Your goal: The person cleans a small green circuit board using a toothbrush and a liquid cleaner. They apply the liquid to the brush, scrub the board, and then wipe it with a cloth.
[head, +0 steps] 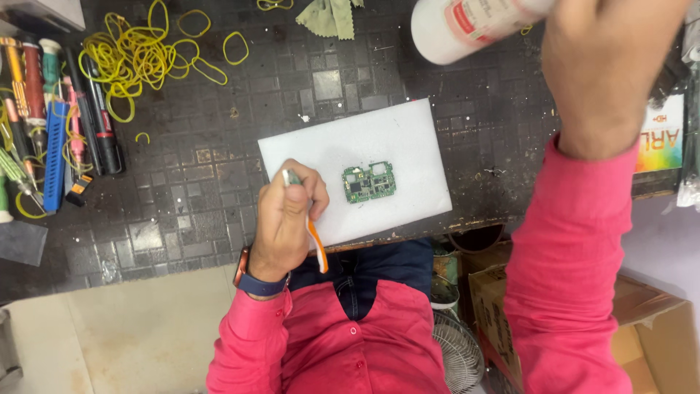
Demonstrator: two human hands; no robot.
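Left grip (pixel 288 211) pinched orange-white brush (pixel 315 244) beside green circuit board (pixel 369 182); right grip (pixel 605 66) clutched white plastic bottle (pixel 467 25). Cleaning prep; next needed liquid on board.

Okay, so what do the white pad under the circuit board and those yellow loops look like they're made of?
The pad looks like soft foam sheet: matte white, no gloss, thick edge. The board is green laminate with shiny metal parts. The loops look like rubber bands: thin, limp, tangled. The left hand holds a white and orange tool, likely plastic.
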